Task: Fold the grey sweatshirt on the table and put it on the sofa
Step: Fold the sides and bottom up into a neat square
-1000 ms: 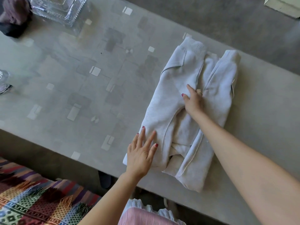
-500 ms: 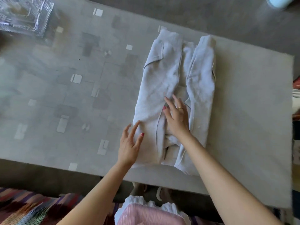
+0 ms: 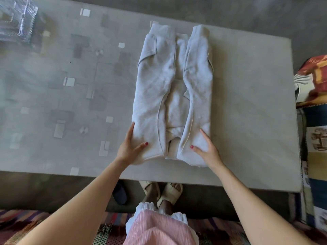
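Note:
The grey sweatshirt (image 3: 169, 92) lies on the table (image 3: 247, 103) as a long narrow strip, both sides folded in toward the middle, one end near the table's front edge. My left hand (image 3: 130, 147) holds the near left corner, thumb on top of the cloth and fingers along its side. At the near right corner my right hand (image 3: 208, 150) grips the same way, thumb on top. No sofa surface is clearly in view.
A clear glass dish (image 3: 16, 23) stands at the table's far left. A patterned cloth (image 3: 315, 82) hangs at the right past the table's end. A striped rug (image 3: 21, 225) and my slippered feet (image 3: 164, 191) lie below the front edge.
My right hand left the middle of the sweatshirt and came back to its near right corner. My left hand shifted onto the near left corner. The view swung left over the table.

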